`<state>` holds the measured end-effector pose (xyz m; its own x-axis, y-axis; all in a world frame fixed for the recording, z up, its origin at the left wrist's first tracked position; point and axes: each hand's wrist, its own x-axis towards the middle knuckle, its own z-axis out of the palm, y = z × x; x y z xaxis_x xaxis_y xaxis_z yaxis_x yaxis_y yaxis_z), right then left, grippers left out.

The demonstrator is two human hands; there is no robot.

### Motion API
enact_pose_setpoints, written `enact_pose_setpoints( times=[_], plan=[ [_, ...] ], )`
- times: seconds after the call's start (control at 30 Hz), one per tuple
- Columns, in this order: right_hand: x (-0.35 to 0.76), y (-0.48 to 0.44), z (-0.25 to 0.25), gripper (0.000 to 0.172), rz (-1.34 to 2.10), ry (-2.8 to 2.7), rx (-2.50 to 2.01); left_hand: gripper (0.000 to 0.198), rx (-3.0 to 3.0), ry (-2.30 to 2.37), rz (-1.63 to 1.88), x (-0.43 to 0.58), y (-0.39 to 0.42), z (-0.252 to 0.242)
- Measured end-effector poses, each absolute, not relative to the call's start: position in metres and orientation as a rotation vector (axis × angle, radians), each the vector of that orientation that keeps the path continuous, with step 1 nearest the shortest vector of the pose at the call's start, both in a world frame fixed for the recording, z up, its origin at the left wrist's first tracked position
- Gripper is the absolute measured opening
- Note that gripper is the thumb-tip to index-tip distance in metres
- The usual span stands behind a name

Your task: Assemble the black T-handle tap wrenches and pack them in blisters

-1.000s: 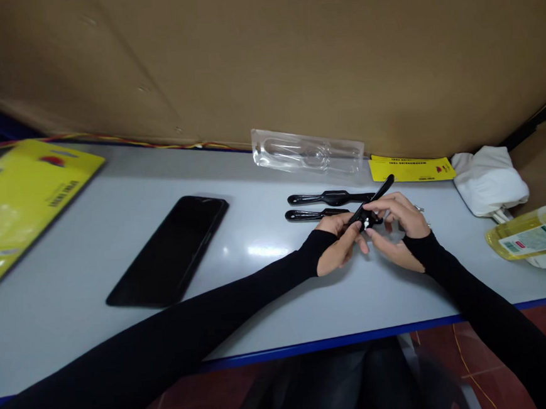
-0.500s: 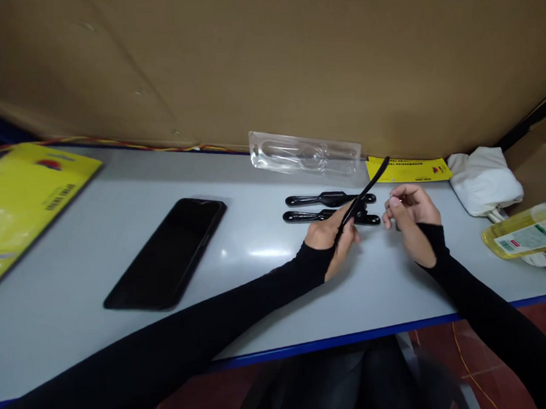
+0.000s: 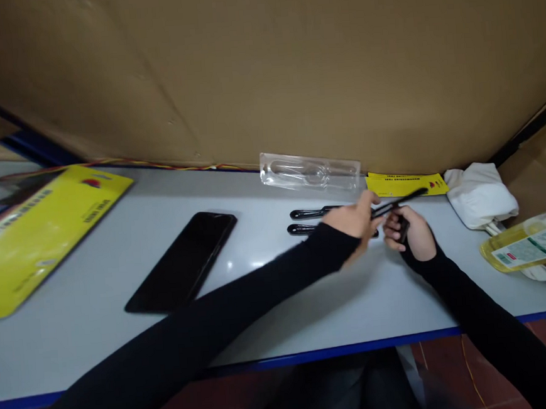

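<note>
My left hand (image 3: 353,220) is closed round one end of a slim black spokeshave (image 3: 411,196), which points up and to the right. My right hand (image 3: 414,230) is closed just below it, with a small dark flat piece (image 3: 403,228) between the fingers; its exact kind does not show. Both hands are close together above the table. Two more black spokeshaves (image 3: 302,214) lie side by side beneath and behind my left hand, which partly hides them.
A clear plastic blister (image 3: 309,171) and yellow printed cards (image 3: 385,186) lie along the cardboard wall. To the right are a white cloth bundle (image 3: 483,194) and a bottle of yellow liquid (image 3: 526,244). A black phone (image 3: 183,262) and large yellow packaging (image 3: 44,247) are at left.
My left hand has moved right and tipped the spokeshave flatter, toward my right hand. My right fingers have closed in around the small dark piece. The view has shifted slightly.
</note>
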<state>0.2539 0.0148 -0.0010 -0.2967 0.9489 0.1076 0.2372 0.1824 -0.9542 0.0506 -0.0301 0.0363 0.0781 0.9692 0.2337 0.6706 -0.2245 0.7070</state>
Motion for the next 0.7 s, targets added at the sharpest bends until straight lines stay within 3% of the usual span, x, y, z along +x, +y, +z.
enact_pose_setpoints(
  times=[0.2, 0.3, 0.7],
  plan=[
    [0.291, 0.023, -0.002, 0.034, 0.352, -2.076, -1.330, 0.032, 2.388, 1.967, 0.578, -0.057, 0.034, 0.043],
    [0.292, 0.023, -0.008, 0.032, 0.301, -2.221, -1.299, 0.026, 2.516, 1.976, 0.452, -0.079, 0.049, 0.029],
    [0.292, 0.025, -0.019, 0.021, 0.236, -2.513, -1.325, 0.024, 2.499, 1.536, 0.567, -0.072, 0.049, -0.003]
  ],
)
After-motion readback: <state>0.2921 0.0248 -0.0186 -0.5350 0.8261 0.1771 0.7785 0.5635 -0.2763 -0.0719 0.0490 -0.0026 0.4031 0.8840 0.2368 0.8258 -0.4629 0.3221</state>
